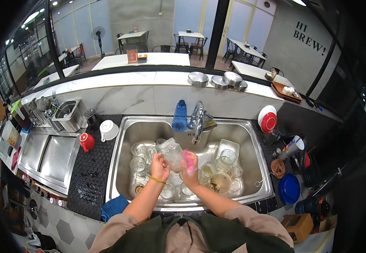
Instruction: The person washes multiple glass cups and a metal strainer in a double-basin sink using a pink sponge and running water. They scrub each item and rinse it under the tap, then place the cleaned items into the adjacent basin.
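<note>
Above the sink basin, my left hand [160, 167] grips a clear vessel [171, 151], tilted and wet-looking; whether it is glass or plastic is hard to tell. A pink scrubbing pad [188, 159] is in my right hand [190, 174], pressed against the vessel's right side. Under both hands lies the stainless steel sink [255, 170]. Several drinking glasses [138, 164] stand in its left half. On the right are a white rectangular container [234, 145], more glasses [228, 156] and a round tub [223, 183] holding cloudy liquid and dark scraps.
A chrome faucet [198, 123] and a blue bottle [179, 117] rise at the sink's back edge. Left, a red mug [87, 141] and a white cup [109, 130] sit on a black mat [89, 174]. Right are a blue lid [289, 189] and a red-and-white stack [268, 120].
</note>
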The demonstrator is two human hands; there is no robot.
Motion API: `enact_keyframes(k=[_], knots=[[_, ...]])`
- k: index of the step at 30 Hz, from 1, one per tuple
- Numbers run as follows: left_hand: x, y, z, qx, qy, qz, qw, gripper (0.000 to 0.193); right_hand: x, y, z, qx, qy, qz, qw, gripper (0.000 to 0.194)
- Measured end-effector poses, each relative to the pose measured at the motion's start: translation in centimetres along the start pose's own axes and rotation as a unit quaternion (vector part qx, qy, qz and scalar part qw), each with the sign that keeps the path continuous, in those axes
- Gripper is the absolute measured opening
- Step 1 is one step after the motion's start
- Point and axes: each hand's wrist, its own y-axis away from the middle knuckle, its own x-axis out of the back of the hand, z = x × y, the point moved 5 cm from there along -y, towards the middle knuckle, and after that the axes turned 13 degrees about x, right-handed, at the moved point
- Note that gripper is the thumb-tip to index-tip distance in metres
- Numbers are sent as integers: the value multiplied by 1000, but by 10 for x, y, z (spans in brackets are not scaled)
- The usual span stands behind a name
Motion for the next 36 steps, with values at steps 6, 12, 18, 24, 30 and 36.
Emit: enact_keyframes(k=[6,12,18,24,30,36], knots=[[-32,23,23,-250,-432,-28,866,32,-2,-10,51,-638,-402,-171,635,67],[-65,30,25,-289,-658,-5,695,34,8,-59,43,-352,-59,-543,760,50],[-86,48,25,-469,-647,16,601,28,6,-74,34,-110,154,-360,914,25],[-72,21,12,-455,-607,9,652,27,21,-66,67,-253,89,-450,852,26],[-46,1,-13,-453,-608,5,652,22,58,-86,140,-213,340,-527,750,27],[-15,6,-75,-249,-799,-209,505,44,69,-29,208,-257,437,-538,674,40]])
